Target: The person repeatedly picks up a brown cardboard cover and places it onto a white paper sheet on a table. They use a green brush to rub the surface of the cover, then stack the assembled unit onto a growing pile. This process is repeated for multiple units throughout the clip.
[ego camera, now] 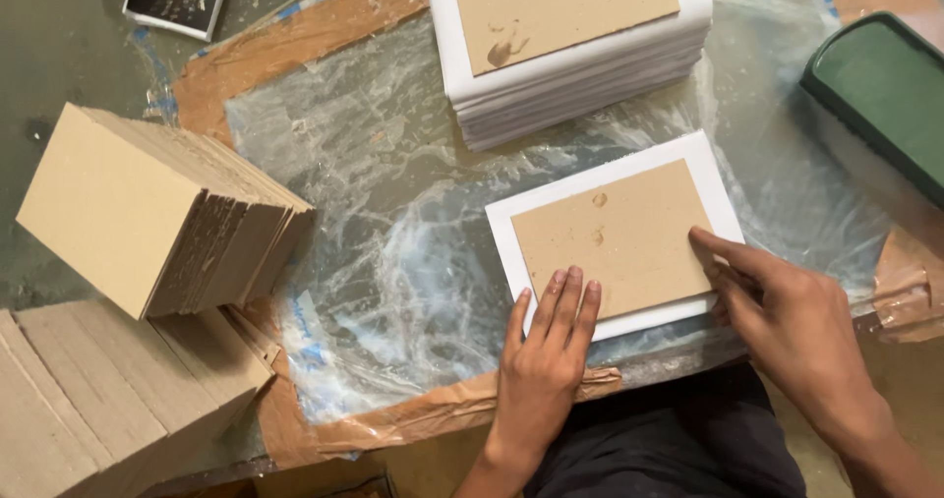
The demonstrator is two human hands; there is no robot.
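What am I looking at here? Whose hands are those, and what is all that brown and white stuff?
The camera sits on a person's head and looks down, so you see that person's own two hands. The left hand and the right hand both press flat on a brown board that lies on a white sheet. Nothing is gripped; the fingers just rest on top. Underneath is a table covered in crinkly clear plastic. Behind it stands a stack of white sheets with another brown board on top. On the left are piles of brown cardboard pieces. A dark green thing lies at the right edge.
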